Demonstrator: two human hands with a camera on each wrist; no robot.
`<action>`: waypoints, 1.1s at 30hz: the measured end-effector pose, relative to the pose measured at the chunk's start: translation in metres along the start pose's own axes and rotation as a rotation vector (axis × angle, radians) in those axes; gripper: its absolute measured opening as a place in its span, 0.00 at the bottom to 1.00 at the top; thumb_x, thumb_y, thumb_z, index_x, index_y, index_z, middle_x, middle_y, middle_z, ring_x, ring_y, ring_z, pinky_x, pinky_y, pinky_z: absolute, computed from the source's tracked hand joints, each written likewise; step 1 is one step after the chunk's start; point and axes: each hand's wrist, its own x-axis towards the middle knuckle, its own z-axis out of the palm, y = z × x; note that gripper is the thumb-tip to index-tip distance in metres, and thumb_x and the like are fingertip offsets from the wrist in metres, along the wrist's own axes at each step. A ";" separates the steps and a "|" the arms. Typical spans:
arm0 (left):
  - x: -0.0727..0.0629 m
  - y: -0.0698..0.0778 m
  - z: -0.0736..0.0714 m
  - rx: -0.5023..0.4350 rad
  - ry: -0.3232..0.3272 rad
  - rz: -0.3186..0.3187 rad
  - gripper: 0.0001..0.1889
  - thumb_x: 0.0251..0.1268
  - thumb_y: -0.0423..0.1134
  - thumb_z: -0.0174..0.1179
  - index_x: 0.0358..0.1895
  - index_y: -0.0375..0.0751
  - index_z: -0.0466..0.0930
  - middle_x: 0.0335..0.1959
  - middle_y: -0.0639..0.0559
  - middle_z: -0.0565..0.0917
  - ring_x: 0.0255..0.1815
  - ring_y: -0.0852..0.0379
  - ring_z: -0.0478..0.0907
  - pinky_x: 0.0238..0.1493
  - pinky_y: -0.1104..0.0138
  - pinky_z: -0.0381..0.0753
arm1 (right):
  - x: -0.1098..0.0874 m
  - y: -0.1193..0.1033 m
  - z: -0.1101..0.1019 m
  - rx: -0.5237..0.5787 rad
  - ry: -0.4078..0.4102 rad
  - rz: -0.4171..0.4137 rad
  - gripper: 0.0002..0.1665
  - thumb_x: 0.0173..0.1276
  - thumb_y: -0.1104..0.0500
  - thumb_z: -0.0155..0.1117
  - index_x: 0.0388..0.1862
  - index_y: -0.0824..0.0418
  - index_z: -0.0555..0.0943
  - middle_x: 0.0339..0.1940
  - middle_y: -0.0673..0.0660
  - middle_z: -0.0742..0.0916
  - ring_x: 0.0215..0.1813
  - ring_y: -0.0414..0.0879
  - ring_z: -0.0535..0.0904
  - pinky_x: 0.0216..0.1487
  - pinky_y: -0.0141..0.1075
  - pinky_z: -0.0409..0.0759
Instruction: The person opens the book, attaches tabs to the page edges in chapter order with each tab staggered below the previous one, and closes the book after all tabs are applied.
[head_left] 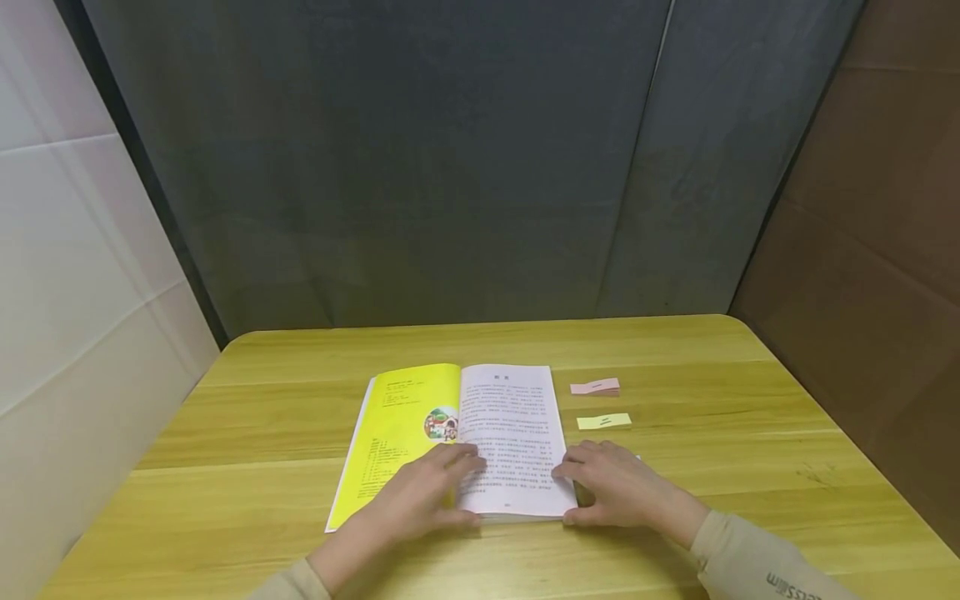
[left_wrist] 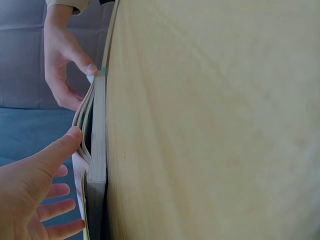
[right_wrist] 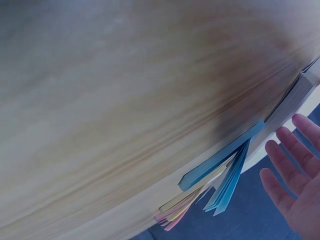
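An open book (head_left: 513,417) lies on the table, its left side yellow with a small round picture and its right page white with printed text. My left hand (head_left: 423,492) rests over the lower middle of the book, fingers spread and thumb at the bottom edge. In the left wrist view that thumb (left_wrist: 67,142) is against slightly lifted pages (left_wrist: 86,127). At the book's lower right corner is my right hand (head_left: 618,487), its thumb by the corner and its loose fingers along the page's right edge. Blue paper strips (right_wrist: 232,177) stand beside its fingers, mostly hidden in the head view.
Right of the book lie a pink strip pad (head_left: 595,387) and a yellow strip pad (head_left: 603,421), each with a dark mark. The wooden table (head_left: 247,450) ends at a dark partition (head_left: 450,167) at the back, with side panels left and right.
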 end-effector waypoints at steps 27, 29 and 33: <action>-0.010 -0.004 -0.005 0.015 0.041 0.037 0.27 0.46 0.52 0.63 0.51 0.44 0.73 0.52 0.48 0.72 0.50 0.54 0.71 0.44 0.62 0.74 | -0.005 0.002 0.000 0.008 -0.011 0.035 0.38 0.49 0.36 0.61 0.53 0.58 0.73 0.46 0.51 0.77 0.46 0.45 0.71 0.47 0.44 0.69; -0.011 -0.002 -0.005 0.045 0.062 0.068 0.24 0.47 0.49 0.62 0.50 0.45 0.73 0.51 0.50 0.73 0.49 0.55 0.71 0.41 0.63 0.75 | -0.005 0.002 0.000 0.013 -0.013 0.036 0.38 0.49 0.36 0.61 0.53 0.58 0.73 0.46 0.51 0.77 0.47 0.45 0.71 0.47 0.44 0.69; -0.012 0.000 -0.006 0.104 0.121 0.133 0.22 0.46 0.42 0.60 0.50 0.46 0.73 0.50 0.52 0.73 0.48 0.57 0.72 0.38 0.64 0.76 | -0.004 0.001 0.000 0.025 -0.025 0.038 0.37 0.49 0.36 0.61 0.52 0.57 0.74 0.44 0.49 0.77 0.46 0.44 0.71 0.47 0.44 0.69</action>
